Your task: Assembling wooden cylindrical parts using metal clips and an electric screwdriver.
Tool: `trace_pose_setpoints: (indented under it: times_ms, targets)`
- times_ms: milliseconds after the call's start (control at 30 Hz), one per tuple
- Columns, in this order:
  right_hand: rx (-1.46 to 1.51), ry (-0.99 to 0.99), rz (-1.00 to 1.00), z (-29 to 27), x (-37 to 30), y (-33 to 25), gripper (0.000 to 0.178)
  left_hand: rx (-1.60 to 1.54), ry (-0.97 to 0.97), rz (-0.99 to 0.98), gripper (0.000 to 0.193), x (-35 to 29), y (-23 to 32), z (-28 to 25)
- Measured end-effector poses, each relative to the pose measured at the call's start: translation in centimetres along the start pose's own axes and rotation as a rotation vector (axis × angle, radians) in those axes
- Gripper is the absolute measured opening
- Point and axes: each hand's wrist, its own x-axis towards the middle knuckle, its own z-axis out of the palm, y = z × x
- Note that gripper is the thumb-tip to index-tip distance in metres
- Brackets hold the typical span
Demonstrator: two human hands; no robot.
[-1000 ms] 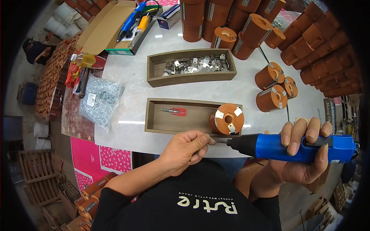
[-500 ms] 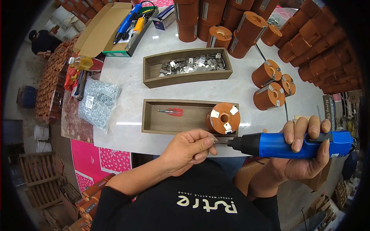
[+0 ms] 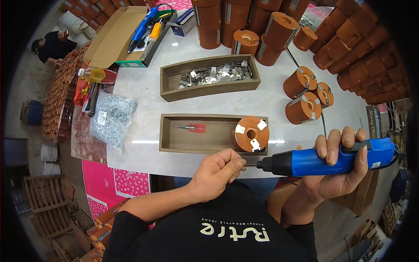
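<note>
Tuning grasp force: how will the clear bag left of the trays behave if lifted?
Probably floppy: the bag looks like thin, creased film. Likely heavy for its size, as it seems packed with small metallic pieces. It may sag unevenly, since they look loose inside.
</note>
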Motion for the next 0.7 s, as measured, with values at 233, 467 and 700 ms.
trace_pose_setpoints:
  times_ms: [233, 467, 700]
  targets:
    - [0.052, 0.042, -0.037, -2.0, 0.0, -1.4, 0.026, 0.343, 0.013, 0.279, 0.03, 0.2, 1.2, 1.0]
    - [-0.076, 0.107, -0.159, -2.8, -0.1, -4.0, 0.026, 1.118, 0.262, 0.752, 0.042, 2.6, 0.0, -0.2]
    - [-0.217, 0.08, -0.211, -2.0, -0.4, -3.3, 0.026, 1.216, 0.324, 0.835, 0.037, 4.5, -0.9, 0.4]
